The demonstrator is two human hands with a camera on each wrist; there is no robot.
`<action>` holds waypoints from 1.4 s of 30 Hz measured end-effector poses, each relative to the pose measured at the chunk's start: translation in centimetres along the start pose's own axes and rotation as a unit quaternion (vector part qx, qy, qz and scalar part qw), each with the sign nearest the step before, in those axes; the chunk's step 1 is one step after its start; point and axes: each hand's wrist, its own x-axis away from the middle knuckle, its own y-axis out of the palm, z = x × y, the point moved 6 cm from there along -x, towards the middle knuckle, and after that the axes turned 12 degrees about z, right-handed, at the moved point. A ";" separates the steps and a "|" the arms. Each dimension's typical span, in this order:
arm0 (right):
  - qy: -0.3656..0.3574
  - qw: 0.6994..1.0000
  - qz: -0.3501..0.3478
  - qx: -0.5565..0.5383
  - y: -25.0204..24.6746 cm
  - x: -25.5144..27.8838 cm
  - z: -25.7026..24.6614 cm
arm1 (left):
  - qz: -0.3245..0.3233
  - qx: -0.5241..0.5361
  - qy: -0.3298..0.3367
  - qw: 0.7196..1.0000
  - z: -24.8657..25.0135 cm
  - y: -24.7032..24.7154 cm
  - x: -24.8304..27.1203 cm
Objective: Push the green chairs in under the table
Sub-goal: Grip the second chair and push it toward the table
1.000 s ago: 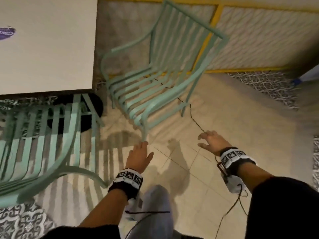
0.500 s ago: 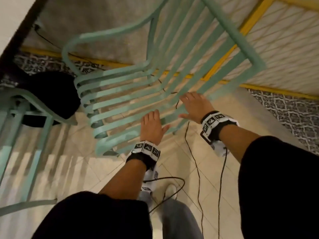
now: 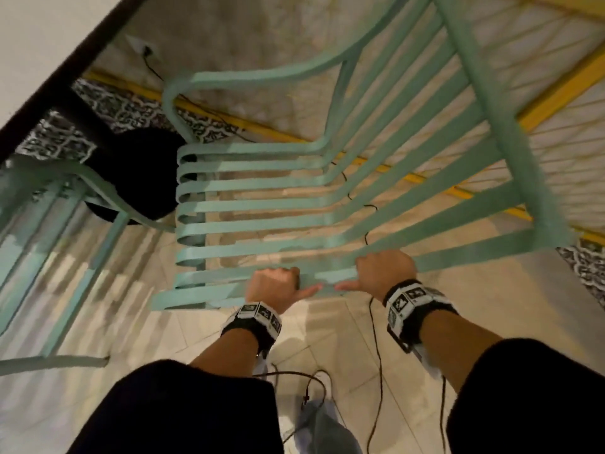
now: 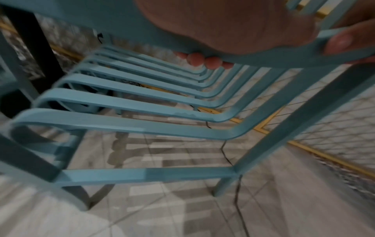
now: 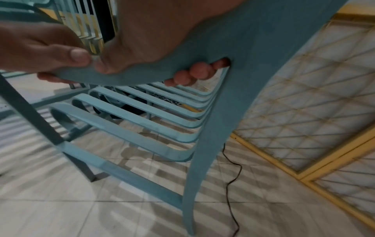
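Note:
A green slatted armchair (image 3: 262,204) stands on the tiled floor, its seat front facing the table's black pedestal (image 3: 140,172) and its back to the right. My left hand (image 3: 273,285) and right hand (image 3: 383,268) both grip the chair's near armrest rail, side by side, thumbs pointing at each other. In the left wrist view my fingertips (image 4: 202,59) curl under the rail; the right wrist view shows the same fingertips (image 5: 192,72) wrapped round it. The white table top (image 3: 39,34) fills the upper left corner. A second green chair (image 3: 49,208) stands at the left.
A black cable (image 3: 379,355) trails over the floor under the chair. A yellow-framed lattice panel (image 3: 556,109) runs along behind the chair's back. A wall socket (image 3: 144,49) with a plugged cord sits past the table. My legs are at the bottom of the head view.
Both hands were open and reaching a second ago, then hovered over the chair's near rail. Now their fingers are curled round that rail, and I stand closer to the chair.

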 end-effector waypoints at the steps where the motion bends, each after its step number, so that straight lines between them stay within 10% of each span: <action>1: 0.004 1.000 0.000 -0.019 0.1 -0.1 -0.5 | -0.016 0.001 -0.002 1.000 -0.9 0.3 0.1; 9: 0.020 0.996 0.033 -0.079 -4.8 -7.1 -6.0 | -0.098 -0.061 0.022 0.993 -10.8 -2.4 -5.7; 23: 0.101 0.987 0.062 -0.114 -13.9 -22.4 -12.5 | -0.041 -0.030 0.101 0.994 -27.7 -3.7 -18.7; 42: 0.107 0.991 0.076 -0.017 -13.6 -23.3 -11.5 | -0.069 -0.040 0.073 0.994 -26.5 -5.7 -17.9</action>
